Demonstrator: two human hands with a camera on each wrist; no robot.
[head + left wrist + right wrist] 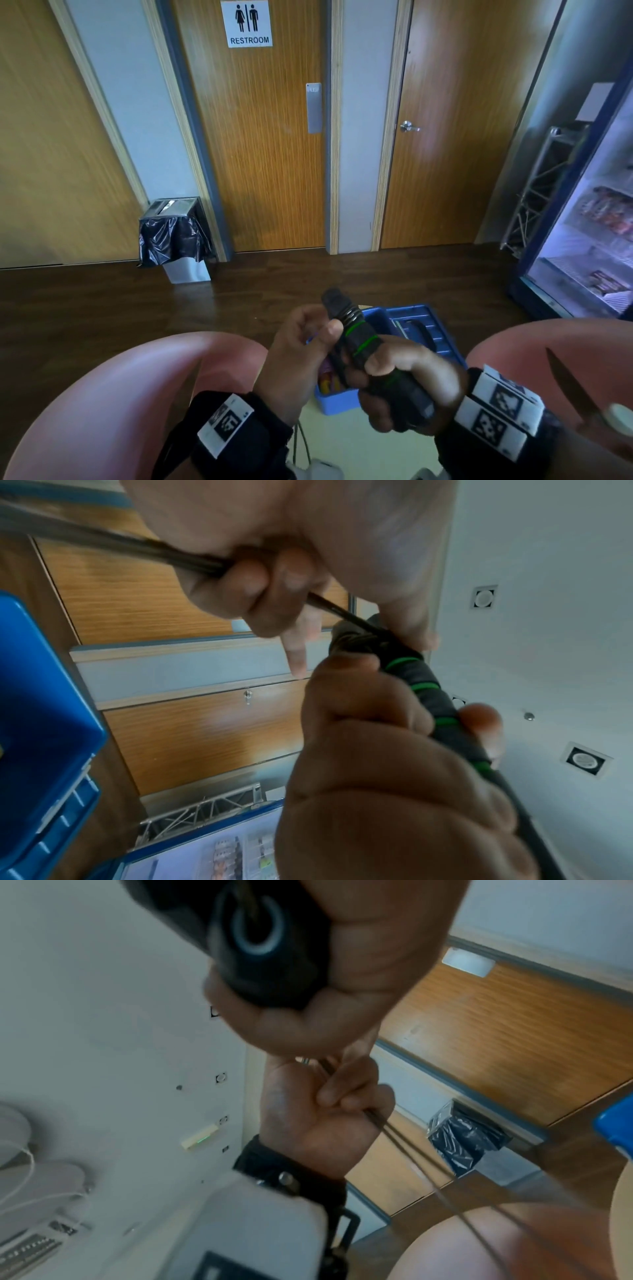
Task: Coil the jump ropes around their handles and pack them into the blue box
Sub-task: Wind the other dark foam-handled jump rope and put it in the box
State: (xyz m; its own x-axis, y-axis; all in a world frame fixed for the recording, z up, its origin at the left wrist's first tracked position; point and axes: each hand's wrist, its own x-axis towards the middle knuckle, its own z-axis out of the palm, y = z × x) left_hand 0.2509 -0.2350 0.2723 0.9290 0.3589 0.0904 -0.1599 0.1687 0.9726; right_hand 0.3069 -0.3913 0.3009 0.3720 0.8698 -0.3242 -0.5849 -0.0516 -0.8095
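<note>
Both handles (368, 346) fill right hand (407, 387); left hand (301, 346) pinches rope (192, 558).

The right hand (404, 387) hides the middle of the black handles (363, 339); the left hand (298, 346) hides where the rope (164, 551) runs through it, and the blue box (424, 329) interior sits mostly behind both hands, its contents blurred
</note>
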